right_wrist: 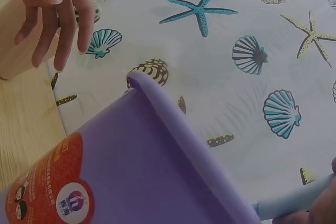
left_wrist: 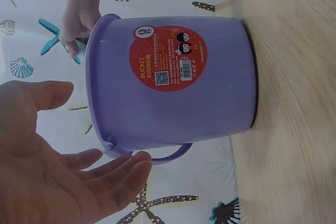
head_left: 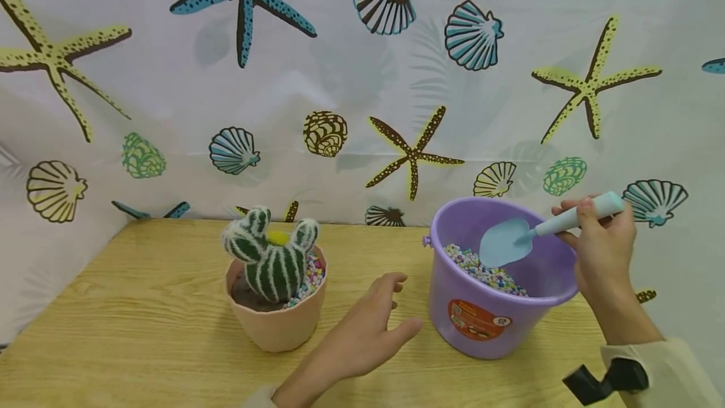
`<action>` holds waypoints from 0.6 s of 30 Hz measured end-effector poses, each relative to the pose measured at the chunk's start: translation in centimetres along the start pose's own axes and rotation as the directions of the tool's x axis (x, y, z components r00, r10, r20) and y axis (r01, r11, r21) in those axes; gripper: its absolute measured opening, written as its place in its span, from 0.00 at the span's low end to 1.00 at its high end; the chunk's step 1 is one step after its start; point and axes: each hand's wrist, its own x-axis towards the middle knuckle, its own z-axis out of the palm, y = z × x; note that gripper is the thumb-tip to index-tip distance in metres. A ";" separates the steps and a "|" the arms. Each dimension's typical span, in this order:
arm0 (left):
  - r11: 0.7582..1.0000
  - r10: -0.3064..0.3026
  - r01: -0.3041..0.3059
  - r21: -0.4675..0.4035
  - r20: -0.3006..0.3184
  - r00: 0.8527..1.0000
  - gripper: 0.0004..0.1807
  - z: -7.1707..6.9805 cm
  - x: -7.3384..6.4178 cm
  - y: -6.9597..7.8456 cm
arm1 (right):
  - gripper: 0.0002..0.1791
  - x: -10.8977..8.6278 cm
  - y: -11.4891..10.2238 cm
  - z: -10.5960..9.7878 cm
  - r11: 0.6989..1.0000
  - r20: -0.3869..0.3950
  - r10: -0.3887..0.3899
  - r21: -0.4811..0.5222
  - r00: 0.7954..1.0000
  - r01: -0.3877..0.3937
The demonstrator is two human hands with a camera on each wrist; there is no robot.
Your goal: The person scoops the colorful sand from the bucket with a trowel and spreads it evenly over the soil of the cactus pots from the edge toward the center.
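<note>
My right hand (head_left: 606, 247) grips the handle of a light blue trowel (head_left: 506, 243), its blade tilted down inside a purple bucket (head_left: 481, 326). Small multicoloured pebbles (head_left: 481, 269) lie in the bucket below the blade. Between the bucket and a peach-coloured pot (head_left: 277, 329), my left hand (head_left: 370, 332) hovers with fingers loosely extended, holding nothing. In the left wrist view, that hand (left_wrist: 68, 166) is beside the bucket's rim. The pot holds a knitted-looking green cactus (head_left: 277, 269), dark soil on one side and coloured pebbles (head_left: 308, 279) on the other.
A pale wooden table (head_left: 141, 320) carries the pot on the left and the bucket on the right. Behind it hangs a white cloth (head_left: 340, 80) printed with starfish and shells. The bucket's handle (left_wrist: 173, 156) hangs down at its far side.
</note>
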 end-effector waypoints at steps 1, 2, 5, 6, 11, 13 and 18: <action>1.000 0.005 -0.005 -0.001 -0.004 1.000 0.35 0.1 0.1 0.1 | 0.04 0.1 0.1 0.0 1.000 0.000 0.009 -0.004 1.000 -0.009; 1.000 0.012 -0.012 0.000 -0.009 1.000 0.36 0.2 0.2 0.1 | 0.04 0.1 0.1 0.0 1.000 -0.001 0.015 -0.016 1.000 -0.015; 1.000 0.022 -0.022 -0.003 -0.016 1.000 0.36 0.4 0.6 0.1 | 0.04 0.3 0.4 0.0 0.999 -0.004 0.021 -0.043 1.000 -0.021; 1.000 0.022 -0.022 -0.005 -0.016 1.000 0.36 0.4 0.7 0.1 | 0.03 0.3 0.4 0.0 0.999 -0.006 0.019 -0.051 1.000 -0.019; 0.999 0.004 -0.005 -0.033 -0.017 1.000 0.36 0.5 1.3 -0.3 | 0.03 0.6 0.7 -0.2 0.994 0.004 0.024 -0.104 1.000 -0.024; 0.999 -0.006 0.005 -0.043 -0.021 1.000 0.36 0.5 1.5 -0.5 | 0.03 0.7 0.8 -0.3 0.990 0.010 0.042 -0.134 0.999 -0.040; 0.998 -0.014 0.012 -0.054 -0.040 0.999 0.35 0.7 2.2 -1.0 | 0.02 0.9 1.3 -0.3 0.965 0.035 0.089 -0.250 0.995 -0.078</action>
